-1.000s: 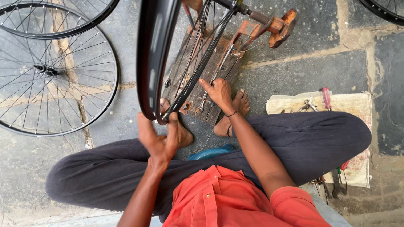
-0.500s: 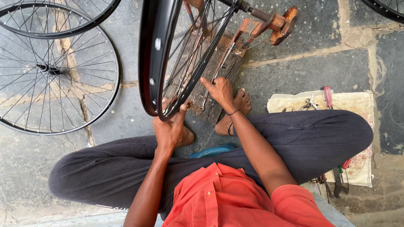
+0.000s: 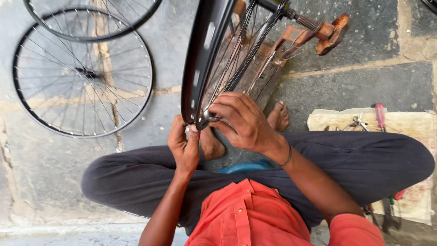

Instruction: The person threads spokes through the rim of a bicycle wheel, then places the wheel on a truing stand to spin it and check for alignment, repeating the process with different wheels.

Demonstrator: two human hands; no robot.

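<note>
Black wheel rim sits mounted in rusty stand; left hand grips its lower edge, right hand fingers pinch a spoke; truing apparently underway

Grey stone-slab floor, pale mortar joints. Spoked wheel flat at left, second wheel overlapping its top edge. Rusty wooden stand at centre. Pale cloth at right, red-handled tool on it.
</note>
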